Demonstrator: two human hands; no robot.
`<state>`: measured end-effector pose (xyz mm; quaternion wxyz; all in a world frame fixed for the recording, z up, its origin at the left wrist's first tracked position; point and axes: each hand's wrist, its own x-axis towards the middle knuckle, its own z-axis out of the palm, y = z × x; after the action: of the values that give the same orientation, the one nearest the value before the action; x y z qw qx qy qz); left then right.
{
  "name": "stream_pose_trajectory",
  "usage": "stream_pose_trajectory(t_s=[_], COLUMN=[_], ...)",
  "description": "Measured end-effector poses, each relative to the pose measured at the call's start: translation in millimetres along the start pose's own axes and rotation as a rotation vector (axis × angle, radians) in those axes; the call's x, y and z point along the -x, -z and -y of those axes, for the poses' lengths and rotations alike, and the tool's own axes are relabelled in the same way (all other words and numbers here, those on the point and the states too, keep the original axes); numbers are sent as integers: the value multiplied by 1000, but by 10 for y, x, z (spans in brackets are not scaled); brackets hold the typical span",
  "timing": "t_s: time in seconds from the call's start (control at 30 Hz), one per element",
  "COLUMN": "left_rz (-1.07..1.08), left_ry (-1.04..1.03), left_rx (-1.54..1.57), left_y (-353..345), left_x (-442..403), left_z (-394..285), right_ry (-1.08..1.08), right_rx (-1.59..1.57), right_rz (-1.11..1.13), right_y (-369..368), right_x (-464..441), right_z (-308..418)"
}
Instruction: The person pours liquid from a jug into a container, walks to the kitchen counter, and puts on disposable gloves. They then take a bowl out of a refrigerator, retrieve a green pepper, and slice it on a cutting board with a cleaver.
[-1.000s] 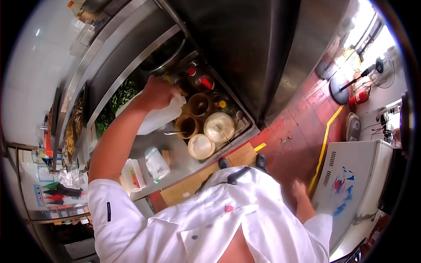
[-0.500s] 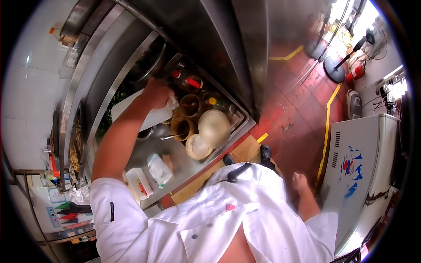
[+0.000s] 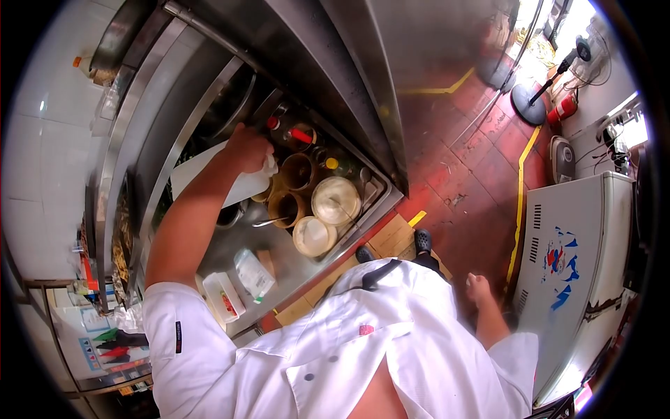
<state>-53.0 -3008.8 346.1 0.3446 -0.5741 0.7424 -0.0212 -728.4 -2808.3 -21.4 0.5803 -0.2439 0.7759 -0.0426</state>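
Observation:
My left hand (image 3: 250, 149) reaches over the steel counter, its fingers closed round a crumpled white cloth (image 3: 270, 166). Below that hand and forearm lies a flat white board or tray (image 3: 241, 190), partly hidden by my arm. Close by on the right stand two brown pots (image 3: 298, 171), one with a spoon (image 3: 269, 222) sticking out. Two round tubs of pale contents (image 3: 336, 201) sit near the counter's front edge. My right hand (image 3: 478, 288) hangs beside my body over the floor, fingers curled in, with nothing visible in it.
Bottles with red and yellow caps (image 3: 331, 163) stand behind the pots. Nearer me are a white packet (image 3: 253, 274) and a white container (image 3: 224, 296) with red bits. A steel panel (image 3: 335, 77) rises beyond the counter. At right are a white cabinet (image 3: 569, 244) and a fan (image 3: 529, 105).
My left hand stays over the white board with the cloth. The farther tub, earlier a smooth blurred pale disc, now shows its rim and contents. The view has shifted slightly.

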Motion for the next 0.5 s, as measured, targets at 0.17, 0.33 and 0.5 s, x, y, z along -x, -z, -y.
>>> stream_pose_trajectory(t_s=[0.17,0.33,0.5], left_rz=[79,144,222], left_ry=[-32,-23,-7], left_rx=[-41,-64,-125], left_y=[120,109,171], left_x=[-39,-124,-206], left_z=[-54,-81,-173], right_ry=[4,25,25], right_rx=[-20,18,-9], right_rz=[29,30,48], right_y=[-3,5,-4], right_x=[-76,-156,-215], right_z=[-77,-156,-232])
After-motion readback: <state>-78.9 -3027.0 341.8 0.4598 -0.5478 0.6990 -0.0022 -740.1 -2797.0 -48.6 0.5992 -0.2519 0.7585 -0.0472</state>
